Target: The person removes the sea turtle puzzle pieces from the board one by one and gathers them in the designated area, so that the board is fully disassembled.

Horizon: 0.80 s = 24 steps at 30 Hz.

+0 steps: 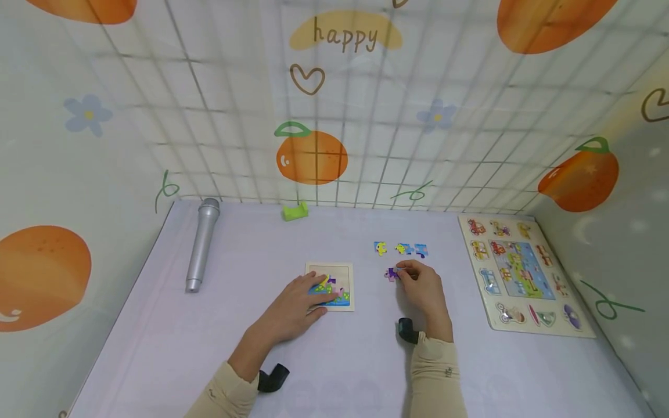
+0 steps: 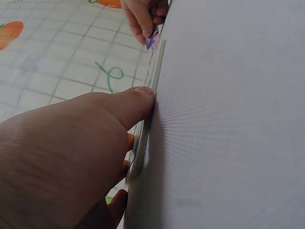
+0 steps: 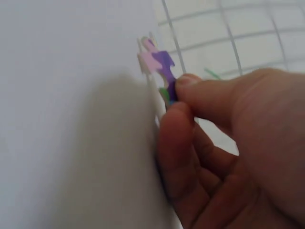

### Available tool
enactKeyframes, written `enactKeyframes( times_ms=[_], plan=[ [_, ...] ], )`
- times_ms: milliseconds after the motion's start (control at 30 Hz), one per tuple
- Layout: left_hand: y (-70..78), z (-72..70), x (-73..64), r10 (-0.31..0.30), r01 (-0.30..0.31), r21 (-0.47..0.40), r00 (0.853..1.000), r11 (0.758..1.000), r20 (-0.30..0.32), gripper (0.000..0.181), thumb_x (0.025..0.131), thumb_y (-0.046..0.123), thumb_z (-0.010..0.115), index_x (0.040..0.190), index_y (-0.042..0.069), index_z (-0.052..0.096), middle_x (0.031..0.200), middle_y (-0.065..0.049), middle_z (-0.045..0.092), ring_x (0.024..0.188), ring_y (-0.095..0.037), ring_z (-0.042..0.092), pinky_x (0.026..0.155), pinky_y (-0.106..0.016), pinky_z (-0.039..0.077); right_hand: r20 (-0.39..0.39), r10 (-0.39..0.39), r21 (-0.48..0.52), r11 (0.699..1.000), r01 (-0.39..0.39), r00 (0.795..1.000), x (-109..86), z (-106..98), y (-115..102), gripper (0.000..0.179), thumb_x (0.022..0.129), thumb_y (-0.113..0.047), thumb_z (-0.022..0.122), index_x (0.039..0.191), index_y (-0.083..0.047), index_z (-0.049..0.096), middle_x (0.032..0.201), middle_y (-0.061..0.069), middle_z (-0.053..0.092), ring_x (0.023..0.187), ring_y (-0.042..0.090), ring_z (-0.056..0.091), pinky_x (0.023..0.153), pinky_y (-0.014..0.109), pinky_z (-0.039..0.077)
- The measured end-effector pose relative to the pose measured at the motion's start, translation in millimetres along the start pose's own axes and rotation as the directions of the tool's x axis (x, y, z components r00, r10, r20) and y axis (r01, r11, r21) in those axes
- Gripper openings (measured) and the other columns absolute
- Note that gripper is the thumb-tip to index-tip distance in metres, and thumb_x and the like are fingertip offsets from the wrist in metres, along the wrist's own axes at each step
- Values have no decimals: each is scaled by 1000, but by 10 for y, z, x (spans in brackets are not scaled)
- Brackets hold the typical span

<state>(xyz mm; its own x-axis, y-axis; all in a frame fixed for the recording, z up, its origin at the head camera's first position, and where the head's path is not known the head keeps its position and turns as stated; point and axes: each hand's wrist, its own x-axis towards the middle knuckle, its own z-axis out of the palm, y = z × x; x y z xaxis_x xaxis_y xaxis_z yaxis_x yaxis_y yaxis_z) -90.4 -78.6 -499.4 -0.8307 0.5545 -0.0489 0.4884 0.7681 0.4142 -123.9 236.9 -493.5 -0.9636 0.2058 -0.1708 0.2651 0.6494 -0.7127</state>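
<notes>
My right hand (image 1: 422,288) pinches a purple and pink jigsaw puzzle piece (image 1: 391,273) between thumb and index finger. In the right wrist view the same puzzle piece (image 3: 159,62) juts out past the fingertips, with a bit of green near the grip. With fingers spread, my left hand (image 1: 292,307) rests across a small square puzzle board (image 1: 351,290) with a pale wooden rim. Its thumb touches the board's near edge in the left wrist view. Colourful pieces lie inside the board, partly hidden by the fingers. Beyond the right hand lie several loose puzzle pieces (image 1: 403,248) in a row.
A silver microphone (image 1: 202,247) lies on the left of the white table. Near the back stands a small green block (image 1: 295,211). At the right lies a larger wooden puzzle board (image 1: 483,290) with vehicle pictures. A patterned curtain over a wire grid encloses the back.
</notes>
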Motion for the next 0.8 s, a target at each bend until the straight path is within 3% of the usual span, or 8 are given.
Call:
enactKeyframes(
  times_ms=[267,467,600,800],
  plan=[
    [-6,13,-5,-2,2,-8,1000,1000,-16,39,102,39,61,141,43,60,164,-1,39,156,-30,28,128,-51,25,-74,113,16,994,-112,991,25,-151,153,27,104,-21,56,124,-15,71,113,13,69,99,26,58,76,28,46],
    [-11,24,-4,-6,6,-8,1000,1000,-14,39,103,39,61,141,43,60,164,0,38,156,-29,27,128,-50,25,-149,199,65,979,-191,969,34,-215,242,30,105,-20,53,129,-15,70,120,14,68,110,31,55,95,44,47],
    [-9,23,-5,-5,5,-4,1000,1000,-12,39,103,40,60,142,43,59,165,0,38,157,-29,26,128,-50,25,-205,217,69,976,-206,954,40,-239,273,31,105,-19,53,130,-12,69,123,16,69,112,34,56,101,51,46],
    [-1,5,-4,-4,4,-26,1000,1000,-19,39,102,38,62,141,41,60,164,-2,39,156,-30,27,127,-51,25,-277,215,70,976,-204,936,53,-222,296,33,103,-20,55,130,-6,65,120,20,69,107,35,61,94,49,49]
  ],
)
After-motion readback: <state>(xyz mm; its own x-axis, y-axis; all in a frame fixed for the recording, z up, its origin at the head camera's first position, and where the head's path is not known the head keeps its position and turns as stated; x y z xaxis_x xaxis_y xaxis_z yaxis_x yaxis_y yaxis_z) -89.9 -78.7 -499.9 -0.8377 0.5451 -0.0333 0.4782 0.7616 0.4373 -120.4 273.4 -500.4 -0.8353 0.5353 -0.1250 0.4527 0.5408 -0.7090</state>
